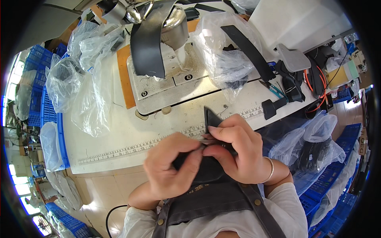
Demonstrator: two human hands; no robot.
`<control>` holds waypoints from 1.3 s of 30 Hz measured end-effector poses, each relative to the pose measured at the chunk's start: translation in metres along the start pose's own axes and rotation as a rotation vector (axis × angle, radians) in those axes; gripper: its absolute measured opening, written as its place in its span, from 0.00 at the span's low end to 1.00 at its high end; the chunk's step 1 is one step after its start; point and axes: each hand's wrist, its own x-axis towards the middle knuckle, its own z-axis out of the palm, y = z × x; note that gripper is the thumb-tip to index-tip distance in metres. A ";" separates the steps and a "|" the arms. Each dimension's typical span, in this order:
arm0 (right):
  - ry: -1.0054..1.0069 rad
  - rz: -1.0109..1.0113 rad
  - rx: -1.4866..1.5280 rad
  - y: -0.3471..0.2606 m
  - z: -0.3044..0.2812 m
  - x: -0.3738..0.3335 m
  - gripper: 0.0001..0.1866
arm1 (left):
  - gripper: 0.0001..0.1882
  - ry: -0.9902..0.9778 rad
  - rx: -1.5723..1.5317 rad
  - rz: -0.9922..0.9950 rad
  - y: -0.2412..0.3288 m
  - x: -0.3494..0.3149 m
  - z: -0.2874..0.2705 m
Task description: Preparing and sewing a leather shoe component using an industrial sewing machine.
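Observation:
Both my hands meet over the table's front edge, above my dark apron (214, 200). My right hand (242, 148), with a bangle on its wrist, is closed around a black piece of leather-like material (213, 118). One pointed end of that piece sticks up past the fingers; the rest is covered by my hands. Thumb and forefinger of my left hand (170, 164) are pinched together at the near edge of the same piece, almost touching the right fingertips. Whatever fine thing lies between the left fingertips is too small to make out.
A sewing machine (174, 29) stands beyond, with a wide black strip (147, 49) draped over it. Clear plastic bags (89, 95) lie left and right. Teal-handled snips (278, 92) and black pieces (274, 108) sit at right. A printed ruler (135, 148) runs along the white table.

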 end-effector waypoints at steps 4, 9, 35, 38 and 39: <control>-0.041 0.044 0.193 -0.001 -0.003 0.003 0.17 | 0.07 -0.047 -0.050 0.027 0.000 -0.002 0.000; 0.053 -0.030 0.140 0.005 -0.017 0.009 0.18 | 0.06 0.026 -0.147 -0.055 0.002 -0.002 -0.004; -0.068 -0.193 -0.317 -0.004 -0.018 0.010 0.16 | 0.09 0.107 0.303 0.201 0.001 -0.004 0.003; -0.073 -0.047 -0.109 -0.001 -0.010 0.006 0.16 | 0.09 0.119 0.289 0.228 0.000 -0.003 0.003; -0.054 -0.003 -0.021 0.000 -0.008 0.005 0.17 | 0.09 0.118 0.288 0.228 0.000 -0.003 0.003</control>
